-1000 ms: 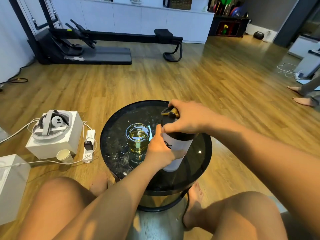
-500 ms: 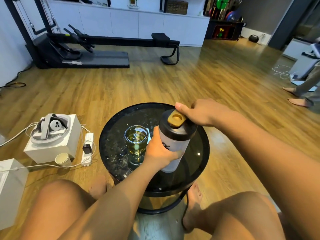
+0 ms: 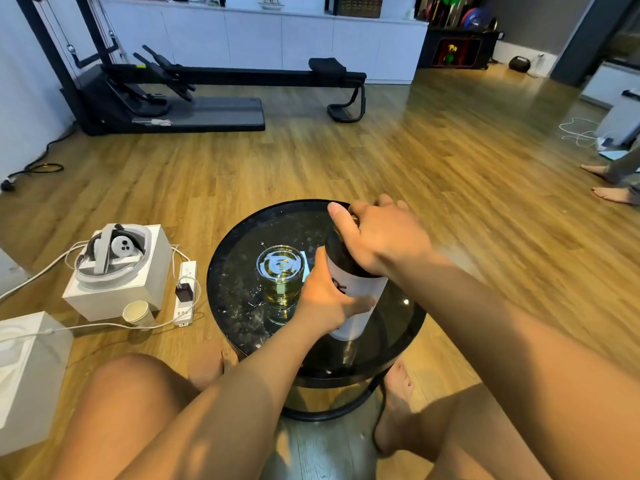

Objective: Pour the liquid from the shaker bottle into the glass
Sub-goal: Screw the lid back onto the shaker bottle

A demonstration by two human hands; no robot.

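Wood-plank floor (image 3: 433, 174), gym room; round black glass-topped table (image 3: 235, 271) between the person's knees. Glass (image 3: 281, 277) stands upright on the table, left of centre, holding yellowish liquid in its lower part.

Shaker bottle (image 3: 360, 299): white body, black lid, standing upright on the table just right of the glass, apparently not touching it. Left hand (image 3: 327, 299) is wrapped around the white body, thumb up along the side nearest the glass. Right hand (image 3: 377, 237) is closed down over the lid from above, thumb pointing toward the far rim.

Change from half a second ago: the right hand then sat behind the lid, leaving the tan flip cap in plain view; now palm and fingers cover the lid and only a sliver of tan shows under the thumb. Bottle has stayed upright in the same spot; glass level looks unchanged.

Floor, left: white box (image 3: 117, 292) carrying a headset (image 3: 110, 251), paper cup (image 3: 138, 313), power strip (image 3: 185, 292).
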